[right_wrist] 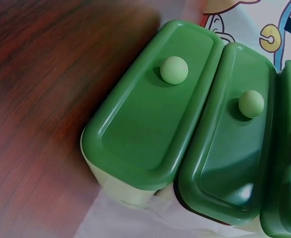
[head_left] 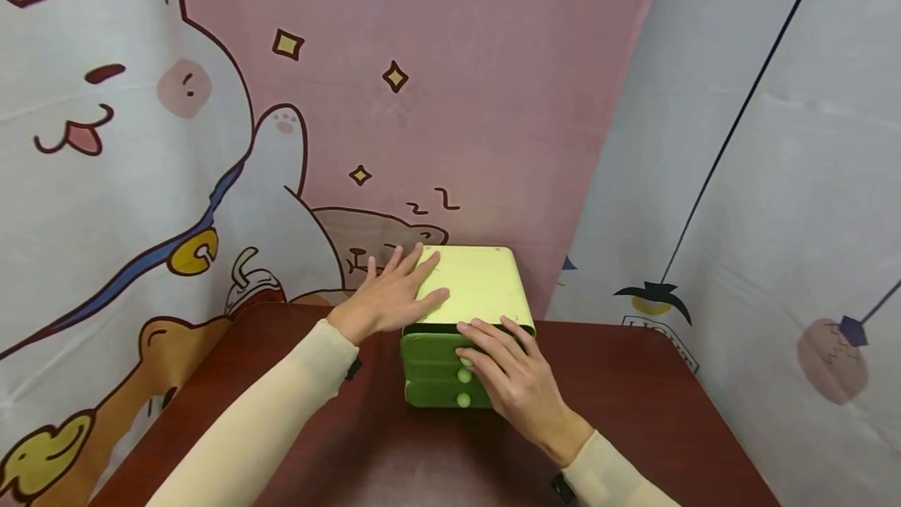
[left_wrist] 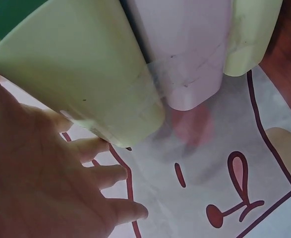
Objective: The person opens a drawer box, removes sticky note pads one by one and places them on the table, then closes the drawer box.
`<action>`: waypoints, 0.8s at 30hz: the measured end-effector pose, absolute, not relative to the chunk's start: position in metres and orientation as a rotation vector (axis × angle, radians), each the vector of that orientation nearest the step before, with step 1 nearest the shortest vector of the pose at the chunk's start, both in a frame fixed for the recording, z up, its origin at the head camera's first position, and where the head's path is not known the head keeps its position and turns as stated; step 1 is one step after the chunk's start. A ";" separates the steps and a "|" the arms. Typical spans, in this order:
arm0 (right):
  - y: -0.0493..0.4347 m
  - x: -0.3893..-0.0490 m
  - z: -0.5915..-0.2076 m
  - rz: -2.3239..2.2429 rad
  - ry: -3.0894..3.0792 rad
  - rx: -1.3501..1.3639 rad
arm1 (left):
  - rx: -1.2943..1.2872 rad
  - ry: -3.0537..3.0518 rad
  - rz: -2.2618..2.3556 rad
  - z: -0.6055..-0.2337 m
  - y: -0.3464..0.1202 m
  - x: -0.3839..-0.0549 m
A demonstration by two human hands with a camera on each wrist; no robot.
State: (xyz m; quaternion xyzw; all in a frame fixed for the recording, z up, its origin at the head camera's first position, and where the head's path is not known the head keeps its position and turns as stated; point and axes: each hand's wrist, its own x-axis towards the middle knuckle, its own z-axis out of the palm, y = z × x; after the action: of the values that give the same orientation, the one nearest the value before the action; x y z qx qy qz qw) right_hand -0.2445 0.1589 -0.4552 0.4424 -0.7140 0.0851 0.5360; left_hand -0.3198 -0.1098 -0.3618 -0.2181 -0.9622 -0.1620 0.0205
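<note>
A small drawer cabinet [head_left: 477, 280] with a pale yellow-green top and green drawer fronts [head_left: 429, 393] stands on the table. My left hand [head_left: 385, 297] lies at the left edge of its top, fingers spread and straight. In the left wrist view, that hand [left_wrist: 51, 173] is beside the cabinet's pale green and pink shells [left_wrist: 185, 54]. My right hand [head_left: 519, 383] is at the front, its extended fingers touching the upper drawer by its knob. The right wrist view shows two round knobs [right_wrist: 174, 70] on green fronts; the right hand is out of sight there.
The cabinet stands on a dark red-brown wooden table [head_left: 619, 405]. Close behind it hangs a pink and white cartoon cloth [head_left: 493, 100], which also runs along both sides. Clear tape [left_wrist: 170, 74] crosses the cabinet's shells.
</note>
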 end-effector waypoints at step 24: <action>0.161 -0.227 -0.453 0.224 -1.725 1.089 | -0.688 -2.989 -0.492 -0.363 -0.110 -0.321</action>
State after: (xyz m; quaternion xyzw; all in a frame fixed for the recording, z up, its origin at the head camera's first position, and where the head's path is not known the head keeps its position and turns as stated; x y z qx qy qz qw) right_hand -0.2273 0.1611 -0.4533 0.4540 -0.7189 0.0932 0.5181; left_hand -0.3208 -0.1095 -0.3635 -0.2216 -0.9621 -0.1582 0.0175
